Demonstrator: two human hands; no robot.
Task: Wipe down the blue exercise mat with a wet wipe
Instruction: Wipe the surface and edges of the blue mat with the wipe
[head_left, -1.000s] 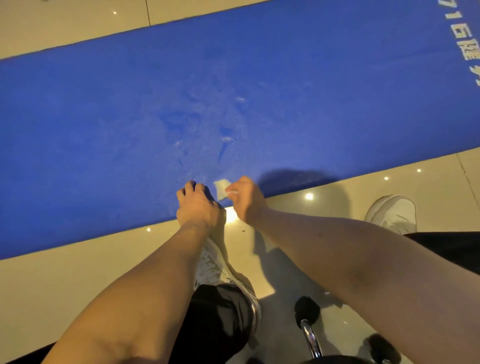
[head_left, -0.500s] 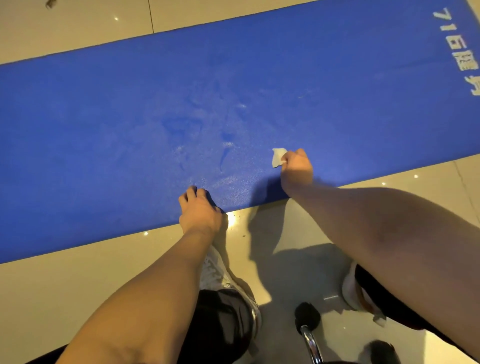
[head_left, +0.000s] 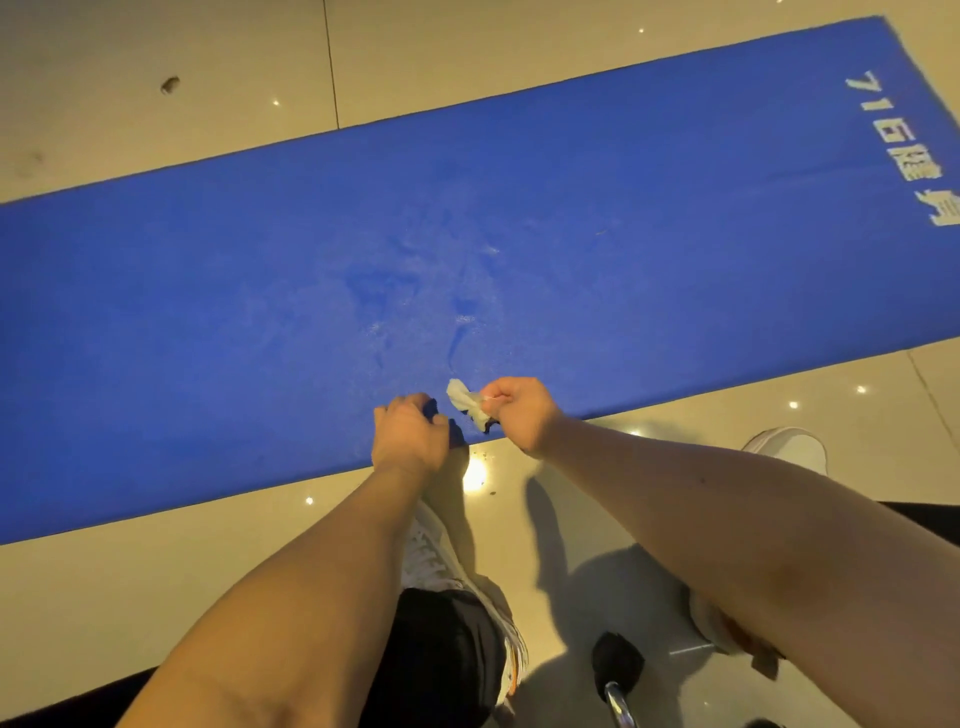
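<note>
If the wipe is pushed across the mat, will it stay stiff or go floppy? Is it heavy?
Probably floppy: the wipe looks crumpled where the right hand pinches it. Likely very light, as a pinch alone holds it. It may bunch up on the mat.

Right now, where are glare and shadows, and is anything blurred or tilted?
Head view: strong glare on the glossy floor beside the left hand; head view: dark arm shadows on that floor; head view: the blue mat lies slanted, its white lettering soft.
</note>
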